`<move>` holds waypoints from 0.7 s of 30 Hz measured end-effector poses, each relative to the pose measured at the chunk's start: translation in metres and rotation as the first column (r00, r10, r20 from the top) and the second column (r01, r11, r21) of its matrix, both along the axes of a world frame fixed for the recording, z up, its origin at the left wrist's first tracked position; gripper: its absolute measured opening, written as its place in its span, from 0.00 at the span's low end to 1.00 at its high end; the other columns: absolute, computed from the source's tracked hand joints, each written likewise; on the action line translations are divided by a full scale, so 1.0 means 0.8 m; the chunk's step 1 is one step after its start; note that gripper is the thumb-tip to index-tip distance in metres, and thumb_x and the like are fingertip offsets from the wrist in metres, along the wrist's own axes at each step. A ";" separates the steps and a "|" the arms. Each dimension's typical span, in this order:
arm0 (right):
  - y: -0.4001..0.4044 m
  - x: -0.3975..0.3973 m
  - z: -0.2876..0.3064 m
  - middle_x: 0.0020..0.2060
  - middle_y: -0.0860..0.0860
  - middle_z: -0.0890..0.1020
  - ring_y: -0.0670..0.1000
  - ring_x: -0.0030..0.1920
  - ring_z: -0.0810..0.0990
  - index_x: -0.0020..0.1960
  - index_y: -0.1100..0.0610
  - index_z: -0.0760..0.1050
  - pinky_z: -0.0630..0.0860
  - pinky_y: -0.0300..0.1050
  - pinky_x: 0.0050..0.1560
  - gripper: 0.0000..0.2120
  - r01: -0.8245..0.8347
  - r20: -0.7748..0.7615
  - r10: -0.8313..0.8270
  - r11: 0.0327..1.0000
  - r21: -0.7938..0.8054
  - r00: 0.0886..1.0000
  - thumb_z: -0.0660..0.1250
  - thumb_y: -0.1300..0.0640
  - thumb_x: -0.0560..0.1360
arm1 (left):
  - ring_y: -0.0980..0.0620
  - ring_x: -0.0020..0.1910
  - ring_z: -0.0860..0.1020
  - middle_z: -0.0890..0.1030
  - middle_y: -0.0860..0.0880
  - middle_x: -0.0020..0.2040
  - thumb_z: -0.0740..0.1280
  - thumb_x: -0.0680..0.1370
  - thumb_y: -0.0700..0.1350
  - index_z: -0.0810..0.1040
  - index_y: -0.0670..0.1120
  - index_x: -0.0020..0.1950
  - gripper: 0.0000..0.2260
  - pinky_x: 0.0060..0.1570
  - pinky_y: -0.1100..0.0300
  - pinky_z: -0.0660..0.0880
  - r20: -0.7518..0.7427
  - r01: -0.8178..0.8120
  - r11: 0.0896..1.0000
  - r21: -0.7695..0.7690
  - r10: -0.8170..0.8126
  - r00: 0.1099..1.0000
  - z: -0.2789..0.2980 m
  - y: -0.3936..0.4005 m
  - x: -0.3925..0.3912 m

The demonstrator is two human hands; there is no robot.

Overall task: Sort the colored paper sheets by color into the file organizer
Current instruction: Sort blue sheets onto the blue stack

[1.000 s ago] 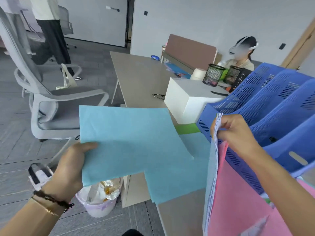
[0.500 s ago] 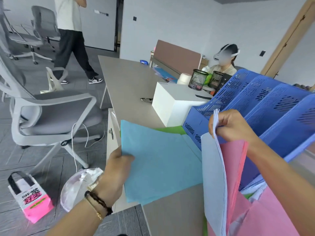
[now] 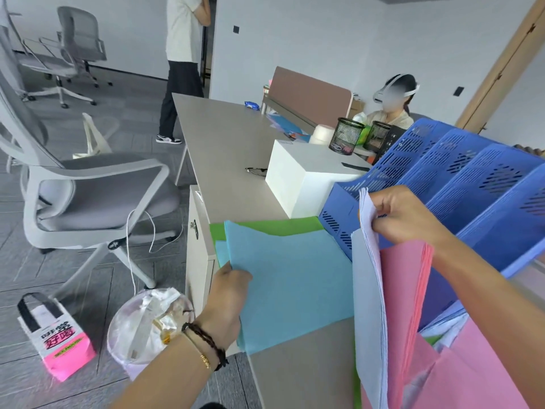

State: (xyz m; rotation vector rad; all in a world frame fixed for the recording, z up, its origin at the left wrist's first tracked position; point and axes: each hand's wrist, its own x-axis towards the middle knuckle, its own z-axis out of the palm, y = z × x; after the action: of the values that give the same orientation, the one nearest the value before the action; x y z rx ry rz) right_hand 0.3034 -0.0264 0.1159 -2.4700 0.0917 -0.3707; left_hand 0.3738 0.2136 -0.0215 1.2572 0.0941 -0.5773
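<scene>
My left hand (image 3: 228, 293) grips the left edge of a light blue sheet (image 3: 292, 278), which lies over another blue sheet and a green sheet (image 3: 274, 226) on the desk. My right hand (image 3: 404, 215) pinches the top of an upright stack of white and pink sheets (image 3: 392, 305), held in front of the blue file organizer (image 3: 472, 184). More pink paper (image 3: 477, 376) lies at the lower right. The organizer's slots rise to the right of the stack; what they hold is hidden.
A white box (image 3: 300, 178) stands on the grey desk (image 3: 224, 149) behind the papers, with mesh pen cups (image 3: 345, 140) beyond. A grey chair (image 3: 88, 184), a bin (image 3: 147, 323) and a pink bag (image 3: 56, 338) stand on the floor at left. Two people are in the background.
My left hand has brought the blue sheet from mid-air at the left down onto the blue and green sheets on the desk. The right hand kept the upright stack raised.
</scene>
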 end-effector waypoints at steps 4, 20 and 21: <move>0.008 0.018 -0.016 0.27 0.54 0.76 0.47 0.32 0.75 0.32 0.62 0.79 0.67 0.44 0.36 0.16 0.012 -0.047 -0.013 1.000 -0.024 0.999 0.57 0.77 0.62 | 0.42 0.41 0.81 0.84 0.42 0.44 0.57 0.80 0.32 0.79 0.41 0.50 0.12 0.42 0.54 0.77 -0.061 0.024 0.999 -0.042 -0.027 0.998 -0.004 -0.001 0.005; 0.112 0.117 -0.151 0.27 0.53 0.67 0.61 0.35 0.70 0.36 0.60 0.68 0.55 0.48 0.30 0.06 -0.227 -0.313 0.026 0.746 -0.626 0.949 0.58 0.70 0.65 | 0.47 0.44 0.81 0.86 0.51 0.36 0.56 0.84 0.39 0.86 0.56 0.27 0.30 0.56 0.51 0.75 -0.064 0.051 0.987 -0.150 -0.061 0.996 0.022 0.063 0.022; 0.114 0.118 -0.154 0.27 0.52 0.67 0.61 0.35 0.69 0.36 0.59 0.67 0.57 0.48 0.33 0.06 -0.242 -0.323 0.025 0.718 -0.653 0.946 0.58 0.69 0.65 | 0.48 0.45 0.82 0.87 0.51 0.37 0.57 0.84 0.40 0.87 0.53 0.29 0.29 0.57 0.51 0.76 -0.060 0.047 0.989 -0.138 -0.055 0.997 0.022 0.063 0.024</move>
State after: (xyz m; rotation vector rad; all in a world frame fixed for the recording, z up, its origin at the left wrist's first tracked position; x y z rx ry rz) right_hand 0.3981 0.0650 -0.0069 -3.2415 -0.1371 0.0633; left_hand 0.3932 0.2638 -0.0039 1.1110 0.0747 -0.6575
